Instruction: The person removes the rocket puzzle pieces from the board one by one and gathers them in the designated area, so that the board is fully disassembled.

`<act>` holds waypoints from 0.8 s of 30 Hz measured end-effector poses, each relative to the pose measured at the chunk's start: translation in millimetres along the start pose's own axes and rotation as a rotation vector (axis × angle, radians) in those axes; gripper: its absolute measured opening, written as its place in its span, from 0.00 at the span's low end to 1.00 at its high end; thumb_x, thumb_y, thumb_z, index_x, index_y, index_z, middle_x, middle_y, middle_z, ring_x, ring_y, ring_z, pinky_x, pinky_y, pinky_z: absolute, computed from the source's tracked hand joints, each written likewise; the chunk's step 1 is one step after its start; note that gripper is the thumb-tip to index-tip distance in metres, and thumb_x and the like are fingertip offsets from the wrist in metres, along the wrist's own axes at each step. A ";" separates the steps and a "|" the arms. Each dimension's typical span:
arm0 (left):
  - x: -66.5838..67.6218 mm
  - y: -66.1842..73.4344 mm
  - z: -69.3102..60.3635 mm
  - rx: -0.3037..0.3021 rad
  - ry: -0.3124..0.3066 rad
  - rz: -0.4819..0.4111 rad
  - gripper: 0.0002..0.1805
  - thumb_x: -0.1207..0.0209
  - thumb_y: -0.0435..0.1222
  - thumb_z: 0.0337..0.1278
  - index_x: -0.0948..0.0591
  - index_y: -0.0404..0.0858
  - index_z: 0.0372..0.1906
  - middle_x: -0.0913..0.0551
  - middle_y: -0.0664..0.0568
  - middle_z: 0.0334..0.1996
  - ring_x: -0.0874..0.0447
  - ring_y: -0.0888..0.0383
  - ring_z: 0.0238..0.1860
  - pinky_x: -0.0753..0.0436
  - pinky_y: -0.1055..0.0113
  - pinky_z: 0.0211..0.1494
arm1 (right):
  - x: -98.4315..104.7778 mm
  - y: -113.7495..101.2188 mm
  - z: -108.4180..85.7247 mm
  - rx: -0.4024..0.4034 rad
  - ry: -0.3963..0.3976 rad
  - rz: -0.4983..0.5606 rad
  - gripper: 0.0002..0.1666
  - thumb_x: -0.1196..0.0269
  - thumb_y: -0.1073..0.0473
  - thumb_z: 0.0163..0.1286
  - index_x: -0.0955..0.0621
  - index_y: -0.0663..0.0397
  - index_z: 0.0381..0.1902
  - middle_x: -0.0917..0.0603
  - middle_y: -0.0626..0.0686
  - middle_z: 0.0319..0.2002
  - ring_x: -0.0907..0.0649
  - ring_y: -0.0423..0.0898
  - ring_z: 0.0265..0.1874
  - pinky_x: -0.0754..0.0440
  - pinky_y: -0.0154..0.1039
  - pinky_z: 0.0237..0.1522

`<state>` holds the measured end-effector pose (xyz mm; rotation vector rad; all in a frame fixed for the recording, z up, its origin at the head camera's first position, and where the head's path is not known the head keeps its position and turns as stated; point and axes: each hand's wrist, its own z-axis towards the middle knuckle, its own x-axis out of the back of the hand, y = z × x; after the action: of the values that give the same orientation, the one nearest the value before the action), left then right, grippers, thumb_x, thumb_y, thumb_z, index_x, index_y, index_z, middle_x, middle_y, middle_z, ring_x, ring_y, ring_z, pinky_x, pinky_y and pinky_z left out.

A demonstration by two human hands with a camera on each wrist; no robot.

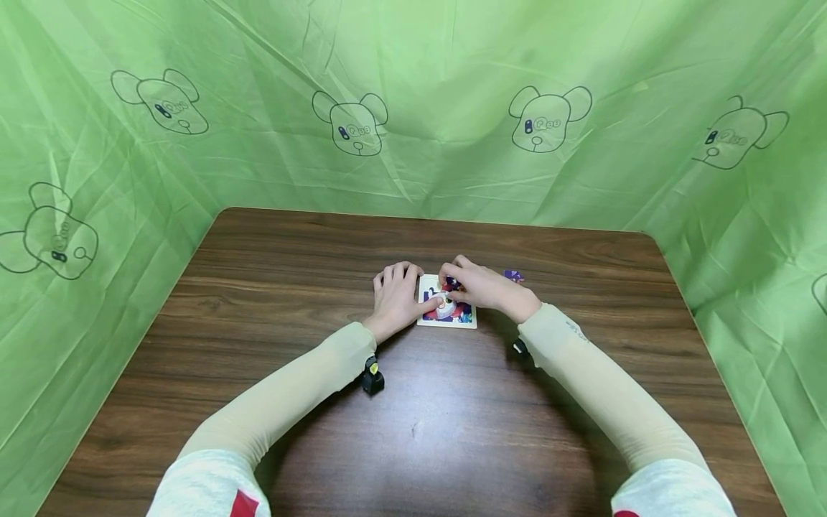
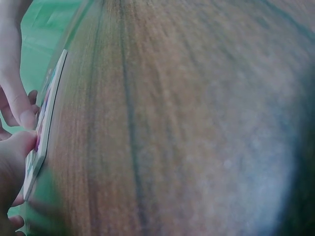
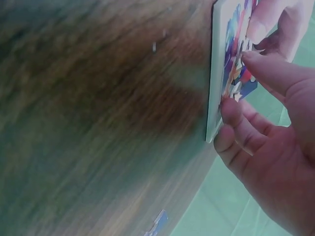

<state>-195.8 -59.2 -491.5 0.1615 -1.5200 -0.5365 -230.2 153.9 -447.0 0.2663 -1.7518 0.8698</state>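
Observation:
A small picture puzzle (image 1: pixel 447 324) with a white border lies flat on the table, its colourful picture partly covered by both hands. My left hand (image 1: pixel 398 296) rests at its left side, fingers stretched on the table and thumb pressing the picture. From the right, my right hand (image 1: pixel 489 288) reaches over the board with thumb and fingers bent. Between those fingertips, the right wrist view shows a dark blue puzzle piece (image 3: pixel 249 91), tilted up from the board. In the left wrist view the puzzle's pale edge (image 2: pixel 45 132) shows beside the left thumb.
A loose purple puzzle piece (image 1: pixel 513 275) lies on the brown wooden table (image 1: pixel 413 424), just beyond the right wrist. Green cloth (image 1: pixel 446 179) printed with mouse-like heads hangs around the table's back and sides.

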 end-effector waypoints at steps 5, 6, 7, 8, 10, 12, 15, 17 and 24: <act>-1.1 -0.5 0.3 -0.003 0.004 -0.001 0.38 0.32 0.64 0.56 0.24 0.42 0.61 0.28 0.43 0.65 0.36 0.41 0.69 0.42 0.40 0.72 | -1.6 1.3 1.4 0.007 0.018 0.001 0.11 0.33 0.58 0.74 0.22 0.48 0.50 0.24 0.56 0.48 0.19 0.51 0.40 0.17 0.50 0.46; -2.0 -1.0 0.6 -0.004 0.006 -0.002 0.38 0.32 0.64 0.57 0.24 0.42 0.61 0.28 0.43 0.65 0.37 0.41 0.69 0.42 0.40 0.72 | -1.7 1.4 1.6 0.008 0.019 0.002 0.11 0.32 0.58 0.74 0.22 0.48 0.50 0.24 0.56 0.48 0.20 0.51 0.40 0.18 0.50 0.46; -2.0 -0.9 0.9 -0.002 0.005 -0.002 0.38 0.32 0.64 0.57 0.24 0.42 0.61 0.28 0.43 0.66 0.37 0.41 0.69 0.42 0.40 0.72 | -1.8 1.4 1.8 0.008 0.020 0.004 0.11 0.32 0.58 0.74 0.22 0.49 0.50 0.24 0.56 0.47 0.20 0.51 0.40 0.18 0.50 0.46; -1.8 -0.7 0.9 -0.001 0.003 -0.001 0.38 0.33 0.64 0.57 0.24 0.42 0.61 0.28 0.43 0.66 0.37 0.41 0.69 0.42 0.40 0.72 | -1.6 1.4 2.0 0.009 0.021 0.006 0.11 0.32 0.58 0.74 0.22 0.49 0.50 0.24 0.56 0.47 0.20 0.51 0.40 0.18 0.49 0.46; -2.8 -1.1 1.7 0.002 0.001 -0.002 0.38 0.32 0.64 0.57 0.24 0.42 0.61 0.29 0.43 0.66 0.38 0.41 0.70 0.43 0.40 0.72 | -1.3 1.9 2.2 0.014 0.023 0.004 0.11 0.32 0.58 0.74 0.22 0.49 0.49 0.24 0.56 0.46 0.21 0.51 0.40 0.18 0.49 0.46; -2.8 -0.9 1.9 0.004 -0.001 -0.001 0.38 0.32 0.64 0.57 0.25 0.42 0.62 0.29 0.43 0.66 0.38 0.41 0.70 0.43 0.40 0.73 | -0.8 2.3 2.3 0.016 0.027 0.003 0.11 0.33 0.59 0.74 0.22 0.49 0.49 0.24 0.56 0.46 0.21 0.51 0.40 0.18 0.49 0.45; -3.3 -0.9 2.0 0.004 -0.001 -0.003 0.38 0.32 0.64 0.57 0.25 0.42 0.62 0.29 0.43 0.66 0.38 0.41 0.70 0.43 0.39 0.73 | -0.5 4.0 1.2 0.017 0.035 -0.006 0.11 0.33 0.58 0.74 0.21 0.48 0.50 0.23 0.56 0.46 0.21 0.51 0.40 0.18 0.49 0.44; -2.7 -0.4 1.4 0.001 0.002 -0.003 0.38 0.32 0.64 0.57 0.24 0.42 0.61 0.28 0.43 0.66 0.37 0.41 0.69 0.42 0.40 0.73 | 0.3 4.7 -0.4 0.008 0.039 0.000 0.12 0.33 0.57 0.75 0.21 0.48 0.53 0.22 0.57 0.47 0.20 0.51 0.41 0.18 0.50 0.46; -3.2 -0.3 0.8 0.006 0.002 -0.014 0.39 0.32 0.64 0.57 0.24 0.42 0.63 0.28 0.43 0.67 0.37 0.41 0.70 0.43 0.39 0.73 | 8.8 6.9 -9.1 -0.046 0.070 0.032 0.24 0.31 0.59 0.73 0.22 0.61 0.62 0.18 0.62 0.56 0.17 0.56 0.56 0.20 0.53 0.61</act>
<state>-196.5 -57.9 -494.5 0.1775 -1.5199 -0.5424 -230.7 166.9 -440.9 0.1762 -1.7121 0.8510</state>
